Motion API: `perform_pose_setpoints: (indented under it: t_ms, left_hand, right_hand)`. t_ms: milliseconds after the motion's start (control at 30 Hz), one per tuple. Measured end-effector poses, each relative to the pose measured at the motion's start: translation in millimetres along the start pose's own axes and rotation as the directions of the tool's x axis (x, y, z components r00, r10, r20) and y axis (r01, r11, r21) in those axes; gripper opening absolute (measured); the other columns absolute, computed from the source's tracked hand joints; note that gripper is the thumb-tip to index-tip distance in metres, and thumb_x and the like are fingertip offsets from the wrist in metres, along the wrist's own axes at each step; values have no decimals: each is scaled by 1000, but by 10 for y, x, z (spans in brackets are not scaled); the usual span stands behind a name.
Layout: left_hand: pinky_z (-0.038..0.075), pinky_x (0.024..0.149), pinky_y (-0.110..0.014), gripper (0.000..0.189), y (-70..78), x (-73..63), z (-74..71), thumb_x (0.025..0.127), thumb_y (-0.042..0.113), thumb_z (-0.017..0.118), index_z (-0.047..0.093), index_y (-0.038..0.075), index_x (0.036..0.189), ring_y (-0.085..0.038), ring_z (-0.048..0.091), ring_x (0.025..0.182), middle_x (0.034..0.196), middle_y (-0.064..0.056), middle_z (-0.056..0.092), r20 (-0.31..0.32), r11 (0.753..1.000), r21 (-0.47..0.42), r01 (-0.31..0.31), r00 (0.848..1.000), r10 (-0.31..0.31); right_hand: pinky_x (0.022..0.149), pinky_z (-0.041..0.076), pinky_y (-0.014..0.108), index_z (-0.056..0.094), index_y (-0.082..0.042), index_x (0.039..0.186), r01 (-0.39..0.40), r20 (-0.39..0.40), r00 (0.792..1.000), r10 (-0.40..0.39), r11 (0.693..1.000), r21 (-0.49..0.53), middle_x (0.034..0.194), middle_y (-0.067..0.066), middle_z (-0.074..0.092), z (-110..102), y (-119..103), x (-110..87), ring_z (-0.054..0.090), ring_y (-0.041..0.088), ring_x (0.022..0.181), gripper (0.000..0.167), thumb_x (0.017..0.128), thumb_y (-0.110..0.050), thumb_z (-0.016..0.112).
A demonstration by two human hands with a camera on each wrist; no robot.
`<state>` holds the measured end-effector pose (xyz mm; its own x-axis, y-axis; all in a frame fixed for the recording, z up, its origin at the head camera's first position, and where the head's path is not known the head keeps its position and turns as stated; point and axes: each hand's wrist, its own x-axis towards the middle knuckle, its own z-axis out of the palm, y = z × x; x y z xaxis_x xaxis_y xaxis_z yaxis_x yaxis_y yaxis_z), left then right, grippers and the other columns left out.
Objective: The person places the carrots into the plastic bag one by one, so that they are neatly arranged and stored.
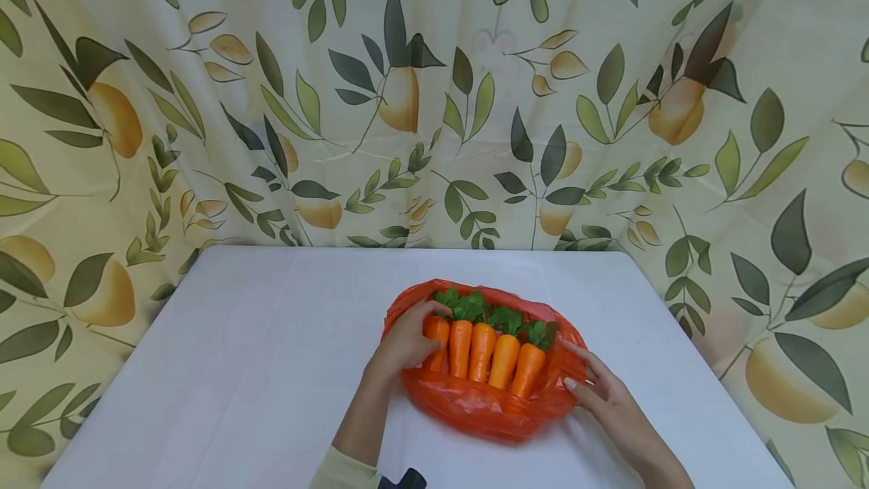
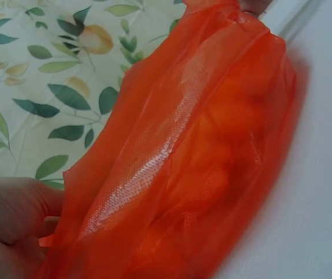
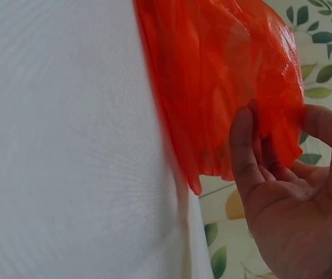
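A thin red plastic bag (image 1: 468, 402) lies on the white table with its mouth wide apart, showing a row of several orange carrots (image 1: 483, 352) with green leafy tops. My left hand (image 1: 409, 334) reaches over the left rim, its thumb and fingers around the leftmost carrot (image 1: 437, 338). In the left wrist view the bag's side (image 2: 195, 145) hides most of those fingers. At the opposite end, my right hand (image 1: 607, 391) pinches the bag's rim. The right wrist view has red film (image 3: 276, 116) between the thumb and fingers of that hand (image 3: 293, 203).
The white tabletop (image 1: 258, 368) spreads to the left of the bag and behind it. A curtain (image 1: 448, 96) printed with leaves and fruit hangs behind the table and along both sides. A small black object (image 1: 410, 479) shows by the left sleeve.
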<state>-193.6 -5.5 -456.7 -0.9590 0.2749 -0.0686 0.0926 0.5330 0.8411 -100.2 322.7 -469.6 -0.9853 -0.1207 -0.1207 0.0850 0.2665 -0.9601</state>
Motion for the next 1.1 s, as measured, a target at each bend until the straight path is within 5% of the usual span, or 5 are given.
perform_pose_setpoints:
  t_ms: [133, 500, 767, 1100]
  left_hand:
    - [51, 100, -54, 45, 28, -18, -29, 89, -5, 72, 66, 19, 127, -31, 52, 123, 140, -11, 55, -8, 1000, -2, 5, 1000, -5]
    - [57, 91, -50, 42, 131, -154, -135, 92, 0, 75, 66, 18, 129, -31, 54, 120, 137, -11, 56, 8, 1000, -17, -15, 1000, 15]
    - [60, 82, -42, 39, 146, -259, -303, 93, 1, 74, 69, 20, 127, -35, 58, 119, 137, -12, 57, -5, 988, -138, -61, 998, 61]
    - [59, 84, -42, 37, 80, -399, -577, 94, 5, 74, 69, 22, 127, -32, 60, 115, 132, -6, 63, 17, 975, -200, -100, 994, 105]
  right_hand:
    - [93, 55, 32, 35, -15, 160, -6, 2, 1000, 6, 1000, -2, 166, 18, 27, 0, 1, 9, 53, 9, 127, 61, 106, -28, 61]
    - [95, 54, 32, 34, -16, 161, -29, 5, 1000, 29, 1000, -2, 167, 15, 24, 4, -1, 17, 50, 6, 129, 62, 107, -29, 60]
    - [97, 54, 36, 31, -17, 162, -65, 8, 998, 65, 998, 0, 167, 17, 23, 4, -27, 18, 47, 20, 135, 64, 106, -30, 60]
    - [96, 54, 34, 32, -18, 161, -50, 10, 999, 50, 999, 13, 168, 15, 22, 24, -20, 4, 49, 4, 128, 63, 106, -29, 61]
